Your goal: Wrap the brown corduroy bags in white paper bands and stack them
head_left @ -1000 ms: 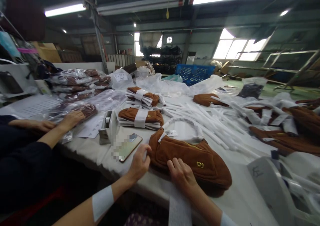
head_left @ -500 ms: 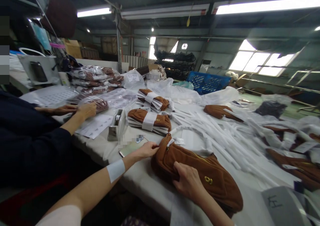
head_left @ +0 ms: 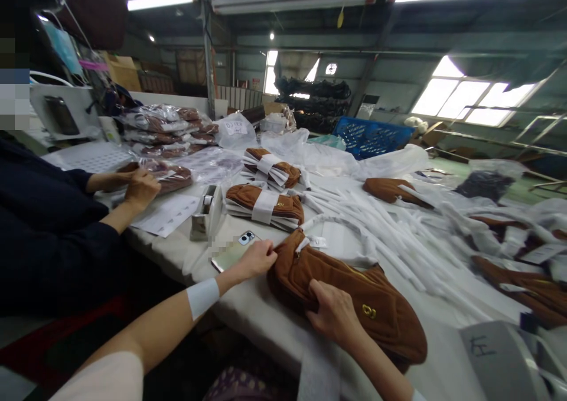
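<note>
A brown bag (head_left: 349, 289) with a gold emblem and a white-wrapped strap lies on the white-covered table near its front edge. My left hand (head_left: 258, 259) is closed on the bag's left end, beside the zipper pull. My right hand (head_left: 334, 312) pinches the fabric on the bag's front, left of the emblem. Its fingertips are partly tucked against the cloth. Just left of my left hand lies a phone (head_left: 230, 256). Behind it are two flat brown bags with white paper bands, a nearer one (head_left: 287, 207) and a farther one (head_left: 290, 175).
At the left, a co-worker's hands (head_left: 142, 189) handle a plastic-wrapped bag (head_left: 170, 175). A tape dispenser (head_left: 206, 214) stands behind the phone. White-wrapped straps (head_left: 376, 230) and more brown bags (head_left: 527, 283) spread to the right. Behind is a blue crate (head_left: 372, 136).
My left hand has closed more at the bag's end, its fingers now curled. The co-worker's hands have shifted on the wrapped bag. The view has tilted slightly downward.
</note>
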A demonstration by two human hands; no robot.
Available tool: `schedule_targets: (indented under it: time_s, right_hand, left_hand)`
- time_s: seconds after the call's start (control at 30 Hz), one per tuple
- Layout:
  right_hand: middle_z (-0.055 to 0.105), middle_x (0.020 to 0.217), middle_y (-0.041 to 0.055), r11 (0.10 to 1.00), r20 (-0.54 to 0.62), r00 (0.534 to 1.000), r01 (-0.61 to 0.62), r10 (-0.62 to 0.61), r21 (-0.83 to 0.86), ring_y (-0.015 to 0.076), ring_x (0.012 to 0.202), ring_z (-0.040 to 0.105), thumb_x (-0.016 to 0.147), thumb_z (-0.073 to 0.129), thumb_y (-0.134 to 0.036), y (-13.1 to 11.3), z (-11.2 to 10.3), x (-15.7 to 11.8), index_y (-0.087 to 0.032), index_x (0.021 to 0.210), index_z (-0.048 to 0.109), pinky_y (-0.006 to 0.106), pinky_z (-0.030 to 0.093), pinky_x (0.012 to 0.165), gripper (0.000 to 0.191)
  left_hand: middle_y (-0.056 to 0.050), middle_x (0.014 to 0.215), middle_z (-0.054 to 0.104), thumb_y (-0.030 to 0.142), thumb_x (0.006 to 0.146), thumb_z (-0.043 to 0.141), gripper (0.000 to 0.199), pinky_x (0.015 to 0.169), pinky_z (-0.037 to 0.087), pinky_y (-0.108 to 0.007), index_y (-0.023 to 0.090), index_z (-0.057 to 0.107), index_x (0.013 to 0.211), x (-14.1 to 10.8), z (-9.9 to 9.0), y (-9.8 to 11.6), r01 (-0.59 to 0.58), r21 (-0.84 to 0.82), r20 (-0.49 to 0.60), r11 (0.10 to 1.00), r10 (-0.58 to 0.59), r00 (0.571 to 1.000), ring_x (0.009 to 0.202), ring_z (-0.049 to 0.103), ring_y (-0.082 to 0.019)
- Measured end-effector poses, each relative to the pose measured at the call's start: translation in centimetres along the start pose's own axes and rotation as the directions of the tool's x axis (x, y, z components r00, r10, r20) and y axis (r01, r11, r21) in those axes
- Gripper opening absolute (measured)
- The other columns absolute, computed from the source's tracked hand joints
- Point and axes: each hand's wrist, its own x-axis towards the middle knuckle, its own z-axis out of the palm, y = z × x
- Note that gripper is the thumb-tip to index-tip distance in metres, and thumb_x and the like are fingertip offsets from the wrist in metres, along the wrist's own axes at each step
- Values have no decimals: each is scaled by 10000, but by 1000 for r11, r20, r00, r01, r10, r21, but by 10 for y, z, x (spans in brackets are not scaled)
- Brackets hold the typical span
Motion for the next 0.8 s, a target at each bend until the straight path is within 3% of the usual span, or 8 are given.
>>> schedule_targets:
  time_s: [0.1,0.2,0.43,0.5,0.57,0.63,0.7,0.8]
  right_hand:
    - [599,796,-1,999,-14,1000,27,-27,-37,166,760,545,681,570,-147,-1,5,-3,-209,792,461,286,233,632,167]
    - [603,823,2,996,-42,997,58,-61,-70,168,791,546,690,573,-120,-2,10,-7,-212,811,480,288,239,634,178]
    - [599,821,4,996,-105,993,52,-60,-71,162,781,534,700,576,-107,-2,15,-10,-206,806,498,296,237,629,165]
    - [596,814,4,997,-115,992,47,-54,-63,162,777,531,699,585,-123,-1,15,-10,-205,802,499,297,233,626,157]
    - [592,805,2,998,-123,991,47,-53,-52,159,770,528,702,586,-132,-1,14,-10,-204,794,495,296,230,625,148]
    - [589,797,-1,998,-123,991,51,-56,-48,156,764,524,704,583,-135,-1,14,-10,-203,787,489,293,231,626,143]
    - [587,792,0,997,-118,991,54,-60,-53,155,762,521,708,584,-138,-1,13,-10,-203,783,485,289,234,629,140]
    - [582,786,2,996,-118,991,57,-64,-66,155,760,514,715,583,-144,-1,13,-11,-202,782,481,285,235,628,136]
  left_hand:
    - [-3,675,513,151,828,539,140,743,414,-314,196,508,699,-11,1,-19,3,89,-102,996,7,995,740,549,-180]
    - [-21,640,511,139,826,503,192,762,423,-333,211,485,648,-18,3,-26,-7,122,-137,993,24,990,731,562,-204]
    - [-54,969,606,346,872,546,134,935,426,-341,219,585,893,-34,-9,-3,-197,39,-209,980,201,957,960,566,-203]
    - [-40,902,615,410,894,512,207,857,469,-315,215,580,903,-37,-9,-4,-150,-22,-225,988,141,964,872,596,-184]
    - [-33,775,606,445,951,368,322,669,492,-283,195,557,876,-38,-4,-12,-37,-95,-224,995,14,974,695,608,-163]
    - [-20,659,582,482,973,264,429,493,434,-251,184,533,822,-38,5,-21,70,-158,-172,985,-97,980,536,577,-146]
    - [-5,597,568,524,971,268,465,412,367,-232,184,520,779,-36,16,-27,126,-190,-105,974,-148,983,449,538,-131]
    - [42,510,498,493,955,384,399,408,325,-219,189,515,731,-32,27,-30,131,-183,-80,974,-148,986,397,463,-107]
